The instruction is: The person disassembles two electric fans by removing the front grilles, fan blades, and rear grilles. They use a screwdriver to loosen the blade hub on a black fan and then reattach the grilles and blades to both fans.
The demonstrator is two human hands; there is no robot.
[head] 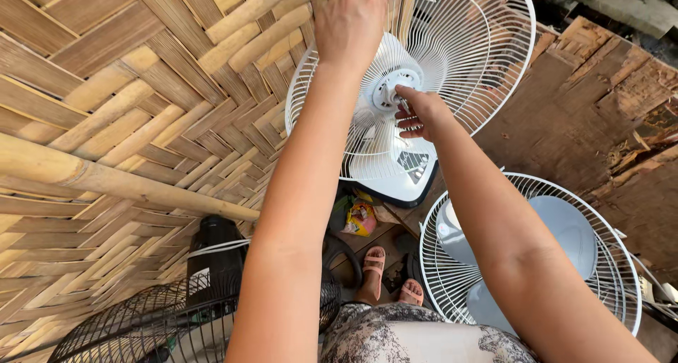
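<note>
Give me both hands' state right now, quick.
Left hand: grip closed on the round white wire fan guard at its top rim.
Right hand: fingertips pinching the white plastic fan hub.

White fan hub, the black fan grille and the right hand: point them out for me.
white fan hub [390, 90], head view, on the round centre cap.
black fan grille [152, 320], head view, on its wire mesh.
right hand [418, 114], head view, on the knuckles.

Left hand [351, 20] fingertips cut off by the top edge, white fan [417, 87] guard rim likewise cropped, black fan [176, 320] ran off the bottom, right hand [418, 114] fingers hid the hub.
</note>
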